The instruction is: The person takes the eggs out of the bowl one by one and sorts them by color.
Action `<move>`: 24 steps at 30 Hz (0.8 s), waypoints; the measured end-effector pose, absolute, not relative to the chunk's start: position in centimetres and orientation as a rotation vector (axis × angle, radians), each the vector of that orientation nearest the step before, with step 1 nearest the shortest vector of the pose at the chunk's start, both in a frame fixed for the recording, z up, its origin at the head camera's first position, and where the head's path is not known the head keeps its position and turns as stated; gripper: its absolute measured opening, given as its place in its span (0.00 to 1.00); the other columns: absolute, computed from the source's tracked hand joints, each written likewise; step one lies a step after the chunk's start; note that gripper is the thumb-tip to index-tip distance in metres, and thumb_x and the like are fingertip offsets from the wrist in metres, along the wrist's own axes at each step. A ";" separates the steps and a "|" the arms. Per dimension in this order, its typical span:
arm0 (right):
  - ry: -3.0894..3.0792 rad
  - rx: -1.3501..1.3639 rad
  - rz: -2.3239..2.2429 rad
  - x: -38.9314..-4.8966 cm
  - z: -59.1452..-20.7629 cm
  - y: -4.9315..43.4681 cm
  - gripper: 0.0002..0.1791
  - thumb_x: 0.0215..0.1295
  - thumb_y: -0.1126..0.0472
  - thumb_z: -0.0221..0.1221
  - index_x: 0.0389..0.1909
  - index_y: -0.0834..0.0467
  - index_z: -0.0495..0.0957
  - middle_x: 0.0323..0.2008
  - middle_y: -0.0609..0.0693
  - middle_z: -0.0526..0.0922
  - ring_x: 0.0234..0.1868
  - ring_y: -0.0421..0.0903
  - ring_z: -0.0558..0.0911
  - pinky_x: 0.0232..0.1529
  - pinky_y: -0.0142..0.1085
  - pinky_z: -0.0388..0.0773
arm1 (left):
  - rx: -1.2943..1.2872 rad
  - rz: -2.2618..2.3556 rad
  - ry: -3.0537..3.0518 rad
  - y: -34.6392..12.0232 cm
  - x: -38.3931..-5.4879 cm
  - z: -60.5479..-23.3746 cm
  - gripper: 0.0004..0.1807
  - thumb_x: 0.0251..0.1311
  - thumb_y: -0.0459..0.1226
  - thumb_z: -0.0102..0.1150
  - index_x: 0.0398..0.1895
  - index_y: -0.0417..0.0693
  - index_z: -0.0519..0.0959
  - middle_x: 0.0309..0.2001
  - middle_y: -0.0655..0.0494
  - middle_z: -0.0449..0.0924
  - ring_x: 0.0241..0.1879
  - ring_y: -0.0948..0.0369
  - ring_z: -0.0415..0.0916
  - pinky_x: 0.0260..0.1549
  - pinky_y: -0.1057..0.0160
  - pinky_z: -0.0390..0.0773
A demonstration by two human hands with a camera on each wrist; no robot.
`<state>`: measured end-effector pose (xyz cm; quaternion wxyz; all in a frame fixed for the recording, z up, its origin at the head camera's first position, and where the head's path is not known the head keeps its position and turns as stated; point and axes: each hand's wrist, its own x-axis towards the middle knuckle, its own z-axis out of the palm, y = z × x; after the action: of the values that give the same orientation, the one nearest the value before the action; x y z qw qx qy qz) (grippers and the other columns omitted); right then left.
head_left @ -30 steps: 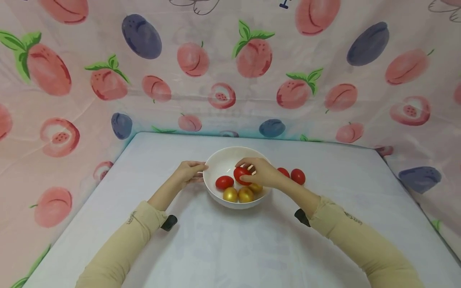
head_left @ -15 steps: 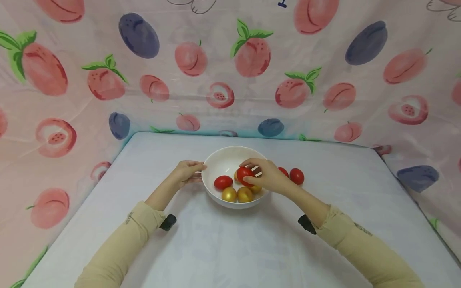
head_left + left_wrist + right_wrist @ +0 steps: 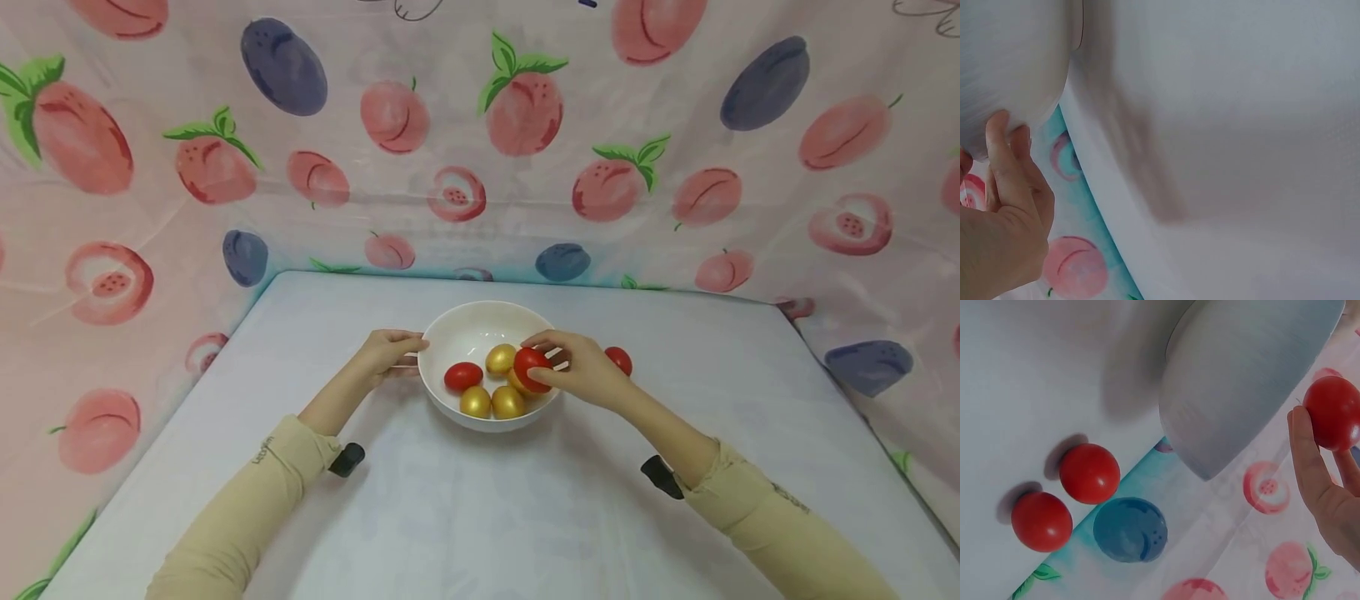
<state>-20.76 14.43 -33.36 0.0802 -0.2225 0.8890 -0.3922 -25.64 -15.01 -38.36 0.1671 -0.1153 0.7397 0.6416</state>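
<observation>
A white bowl [image 3: 487, 424] stands on the table, holding a red egg [image 3: 462, 377] and several golden eggs [image 3: 476, 402]. My left hand [image 3: 385, 353] grips its left side, thumb at the rim and fingers against the outer wall [image 3: 1029, 56]. Over the bowl's right part, my right hand [image 3: 581, 367] pinches another red egg [image 3: 529, 367] between thumb and fingers. That egg [image 3: 1334, 412] is raised above the rim in the right wrist view, and it partly covers a golden egg in the head view.
Two more red eggs [image 3: 1090, 474] lie on the white-covered table [image 3: 450, 517] right of the bowl; in the head view the right hand hides one, leaving one red egg [image 3: 618, 360] showing. A fruit-print curtain [image 3: 450, 125] hangs behind the table and along its sides.
My right hand has moved right with the red egg, from the bowl's middle toward its right rim, uncovering a golden egg. The left hand keeps its hold on the bowl.
</observation>
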 end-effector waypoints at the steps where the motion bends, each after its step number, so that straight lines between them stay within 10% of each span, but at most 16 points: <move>1: 2.661 -0.662 -1.176 -20.7 -33.3 14.6 0.21 0.60 0.62 0.62 0.55 0.60 0.74 0.50 0.60 0.79 0.46 0.54 0.79 0.44 0.40 0.85 | -0.325 1.827 2.106 -15.0 -25.7 -38.4 0.25 0.62 0.35 0.57 0.61 0.35 0.69 0.59 0.38 0.71 0.32 0.64 0.80 0.35 0.64 0.86; 24: 2.800 -0.538 -1.186 -18.3 -33.2 19.9 0.24 0.59 0.61 0.63 0.57 0.58 0.73 0.51 0.58 0.79 0.47 0.53 0.77 0.43 0.38 0.84 | -0.319 1.748 2.189 -14.9 -25.5 -37.7 0.25 0.62 0.35 0.58 0.61 0.34 0.70 0.59 0.37 0.72 0.34 0.62 0.80 0.36 0.64 0.85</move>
<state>-18.27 19.93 -33.20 0.0268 -0.1742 0.9064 -0.3838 -25.48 -14.90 -37.74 0.1605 -0.1116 0.7663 0.6121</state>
